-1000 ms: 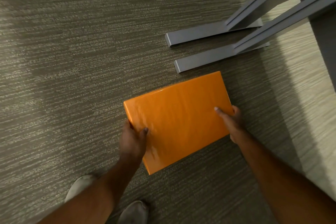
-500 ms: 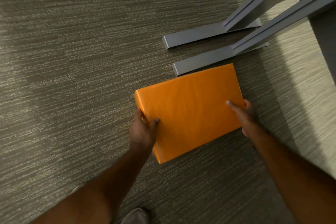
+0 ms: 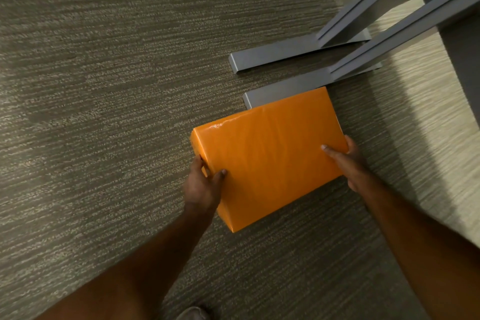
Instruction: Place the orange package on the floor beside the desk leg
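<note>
A flat orange package, wrapped in glossy film, lies level just in front of the nearer grey desk leg foot; its far edge covers part of that foot. Whether the package rests on the carpet I cannot tell. My left hand grips its near-left corner, thumb on top. My right hand grips its right edge, thumb on top as well. A second grey foot lies farther back, with slanted uprights rising to the upper right.
Grey striped carpet covers the floor. A lighter band of floor runs along the right. A dark desk panel stands at the far right. The tip of my shoe shows at the bottom edge.
Both hands carried the package forward and to the right, until its far edge overlapped the nearer desk foot. My shoes have slid almost out of view.
</note>
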Motion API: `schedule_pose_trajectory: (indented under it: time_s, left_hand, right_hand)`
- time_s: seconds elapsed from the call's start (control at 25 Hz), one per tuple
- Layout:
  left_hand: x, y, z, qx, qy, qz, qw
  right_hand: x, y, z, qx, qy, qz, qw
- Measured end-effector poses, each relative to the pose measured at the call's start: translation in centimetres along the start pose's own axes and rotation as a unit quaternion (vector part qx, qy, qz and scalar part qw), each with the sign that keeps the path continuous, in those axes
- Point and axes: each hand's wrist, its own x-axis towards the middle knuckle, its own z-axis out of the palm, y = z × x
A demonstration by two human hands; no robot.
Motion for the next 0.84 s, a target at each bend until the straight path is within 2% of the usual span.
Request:
schedule_pose_trajectory:
  time_s: [0.68,0.84]
  left_hand:
    - [0.5,-0.9,0.1,0.007,-0.004,0.002,1.000]
    - [-0.1,-0.2,-0.5,0.050,-0.015,0.001,0.999]
  right_hand:
    - [-0.1,0.3,0.6,-0.023,0.004,-0.025,0.999]
    - [-2.1,0.1,1.4,-0.065,0.043,-0.052,0.996]
